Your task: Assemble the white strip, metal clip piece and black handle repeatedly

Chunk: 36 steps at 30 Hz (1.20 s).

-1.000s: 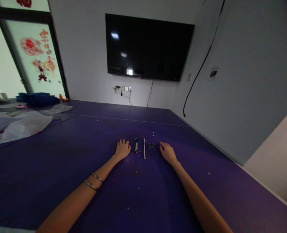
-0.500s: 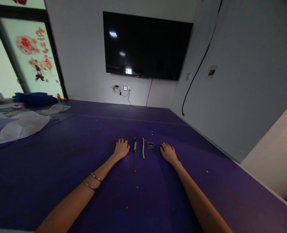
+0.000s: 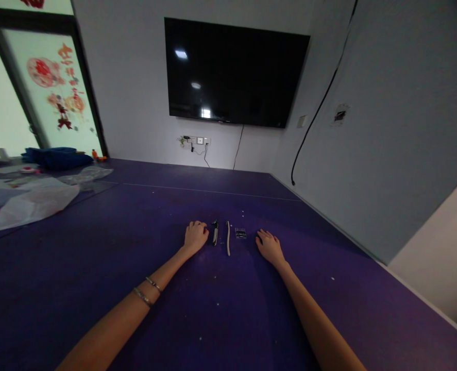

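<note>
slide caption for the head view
Left hand and right hand rest on a purple surface, flanking a slim dark-and-pale object, a pale curved stick and a small dark piece.

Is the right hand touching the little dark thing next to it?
Apart. The head view plainly shows a strip of purple surface between the right hand and the dark thing.

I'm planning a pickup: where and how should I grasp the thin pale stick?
Probably pinch the thin pale stick across its near end, from the near side: it points away, and that end reaches past the black-and-white tool and dark piece beside it.
</note>
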Available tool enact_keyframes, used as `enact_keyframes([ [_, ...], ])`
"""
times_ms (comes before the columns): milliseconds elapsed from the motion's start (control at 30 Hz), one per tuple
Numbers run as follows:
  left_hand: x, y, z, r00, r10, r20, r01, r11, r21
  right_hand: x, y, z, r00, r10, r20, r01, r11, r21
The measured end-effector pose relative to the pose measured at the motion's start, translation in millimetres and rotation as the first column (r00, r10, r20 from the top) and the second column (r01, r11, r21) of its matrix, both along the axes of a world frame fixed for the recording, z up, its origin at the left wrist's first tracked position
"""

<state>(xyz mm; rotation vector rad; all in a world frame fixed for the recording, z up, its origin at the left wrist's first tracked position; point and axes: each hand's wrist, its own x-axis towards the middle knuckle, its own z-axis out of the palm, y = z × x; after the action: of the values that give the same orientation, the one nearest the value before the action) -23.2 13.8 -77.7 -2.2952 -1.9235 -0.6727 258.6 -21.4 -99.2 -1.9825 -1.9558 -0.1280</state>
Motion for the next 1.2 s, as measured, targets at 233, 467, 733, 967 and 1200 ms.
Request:
enact_keyframes([
  [233, 31.3, 7.8, 16.3, 0.998, 0.063, -0.028, -0.066, 0.988, -0.136, -0.3, 0.0, -0.1, 1.0, -0.008, 0.003, 0.008, 1.0, -0.012],
  [467, 44.7, 24.9, 14.8, 0.996, 0.089, 0.003, -0.086, 0.969, -0.231, -0.1, 0.4, 0.2, 1.0, -0.01, -0.004, 0.01, 1.0, -0.01],
  [733, 54.4, 22.3, 16.2, 0.988, 0.055, 0.142, -0.013, 0.96, -0.279, 0.0, 0.4, 1.8, 1.0, -0.012, -0.005, 0.012, 1.0, -0.021],
  [967, 41.6, 33.2, 31.3, 0.891, 0.107, 0.442, 0.071, 0.927, -0.368, -0.4, -0.1, 2.0, 1.0, -0.007, 0.011, 0.008, 1.0, -0.021],
  [1200, 9.1, 43.4, 36.3, 0.592, 0.265, 0.761, 0.351, 0.765, -0.539, -0.5, -0.2, 2.4, 1.0, -0.001, 0.022, 0.001, 1.0, -0.016],
])
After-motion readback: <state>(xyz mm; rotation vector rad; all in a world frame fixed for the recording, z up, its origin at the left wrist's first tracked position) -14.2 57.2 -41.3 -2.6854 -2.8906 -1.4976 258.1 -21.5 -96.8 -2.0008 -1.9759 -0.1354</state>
